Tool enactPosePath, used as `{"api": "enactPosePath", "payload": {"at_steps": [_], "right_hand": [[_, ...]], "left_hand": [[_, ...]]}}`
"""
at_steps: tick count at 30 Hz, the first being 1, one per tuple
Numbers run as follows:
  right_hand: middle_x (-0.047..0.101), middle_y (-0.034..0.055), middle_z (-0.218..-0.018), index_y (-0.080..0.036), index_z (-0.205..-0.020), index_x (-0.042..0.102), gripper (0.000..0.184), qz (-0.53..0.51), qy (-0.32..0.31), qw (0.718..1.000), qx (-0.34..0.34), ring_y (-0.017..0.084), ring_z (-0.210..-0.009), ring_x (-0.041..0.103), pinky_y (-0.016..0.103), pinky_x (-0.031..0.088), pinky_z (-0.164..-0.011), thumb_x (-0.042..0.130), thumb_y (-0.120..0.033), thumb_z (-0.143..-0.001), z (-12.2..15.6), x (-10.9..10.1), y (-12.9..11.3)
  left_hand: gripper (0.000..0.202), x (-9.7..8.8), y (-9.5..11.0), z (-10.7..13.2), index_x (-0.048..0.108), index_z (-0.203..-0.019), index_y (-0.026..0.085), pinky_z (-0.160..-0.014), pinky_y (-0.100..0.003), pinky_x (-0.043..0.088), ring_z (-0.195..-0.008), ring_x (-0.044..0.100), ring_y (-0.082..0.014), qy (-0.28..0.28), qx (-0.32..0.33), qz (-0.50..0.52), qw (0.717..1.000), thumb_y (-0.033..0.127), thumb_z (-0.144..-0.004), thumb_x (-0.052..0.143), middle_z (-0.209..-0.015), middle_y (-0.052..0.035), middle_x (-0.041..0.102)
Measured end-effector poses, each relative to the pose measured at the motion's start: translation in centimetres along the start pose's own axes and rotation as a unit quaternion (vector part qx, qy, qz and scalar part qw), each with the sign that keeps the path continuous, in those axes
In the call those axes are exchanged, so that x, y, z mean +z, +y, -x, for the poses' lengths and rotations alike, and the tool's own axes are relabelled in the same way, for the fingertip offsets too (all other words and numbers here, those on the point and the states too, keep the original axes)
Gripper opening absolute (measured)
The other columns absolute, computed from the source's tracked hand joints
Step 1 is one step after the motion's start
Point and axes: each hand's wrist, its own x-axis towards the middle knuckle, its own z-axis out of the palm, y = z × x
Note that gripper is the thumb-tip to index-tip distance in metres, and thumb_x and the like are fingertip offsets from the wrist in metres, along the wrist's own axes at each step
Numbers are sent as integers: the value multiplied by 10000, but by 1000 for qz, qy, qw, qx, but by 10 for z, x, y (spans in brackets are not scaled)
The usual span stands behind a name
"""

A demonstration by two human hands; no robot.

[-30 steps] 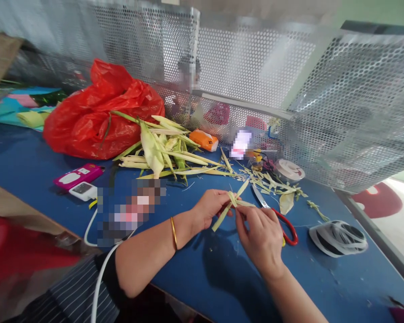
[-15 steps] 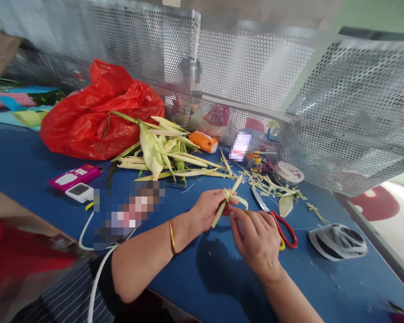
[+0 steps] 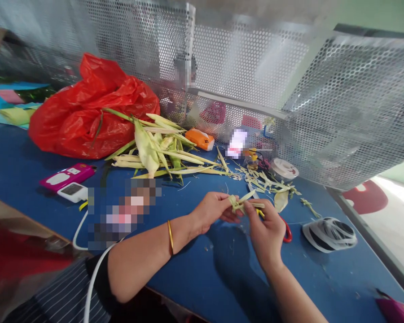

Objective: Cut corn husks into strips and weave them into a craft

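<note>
Between my two hands is a knotted strip of pale green corn husk (image 3: 236,204). My left hand (image 3: 217,208), with a gold bangle on its wrist, pinches the knot from the left. My right hand (image 3: 266,228) grips the strip's loose end between thumb and fingers. Red-handled scissors (image 3: 287,229) lie on the table, partly covered by my right hand. Beyond the hands lie cut husk scraps (image 3: 261,179). A pile of whole corn husks (image 3: 148,150) rests farther left.
A red plastic bag (image 3: 94,114) sits on the blue table (image 3: 188,282) at the back left. An orange tissue pack (image 3: 200,139), a ribbon roll (image 3: 284,169) and a wound white-and-black bundle (image 3: 330,234) also lie there. A white cable (image 3: 93,287) crosses near my left arm. Perforated metal panels (image 3: 249,67) stand behind.
My right hand has turned and moved up and to the right, now gripping the strip's end. The knotted husk has turned and shifted slightly right. The view has shifted a little.
</note>
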Motion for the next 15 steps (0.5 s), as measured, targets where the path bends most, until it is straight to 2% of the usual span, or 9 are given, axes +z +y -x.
{"api": "enactPosePath", "payload": {"at_steps": [3,5,8,15], "right_hand": [[659,15,-664,-186,-748,640,270,-82,-29,983,162,171,-611,586,280,453,-576,630,-435,-851,-2,3,5],[603,-15,-573,-186,-721,612,324,-110,-57,970,211,142,-503,519,255,408,-486,625,-489,-835,-2,5,6],[542,-45,-518,-189,-709,592,347,-96,-67,968,223,113,-437,428,236,342,-428,618,-514,-830,-1,8,6],[511,-52,-512,-193,-682,579,336,-87,-55,974,201,115,-461,430,236,345,-445,617,-494,-824,-3,7,2]], "left_hand": [[378,0,1,0,674,-762,122,-638,-268,516,-576,652,-133,-13,20,-7,1000,496,-740,726,-679,-49,693],[317,0,1,-1,650,-791,133,-637,-269,523,-567,654,-134,-2,22,-7,1000,438,-755,725,-656,-39,692],[257,-1,1,-1,627,-799,142,-627,-274,531,-562,660,-139,9,4,-11,1000,380,-763,717,-658,-38,699],[278,-3,5,0,692,-785,115,-681,-269,532,-628,676,-143,-22,-18,-10,1000,364,-685,764,-723,-68,715]]}}
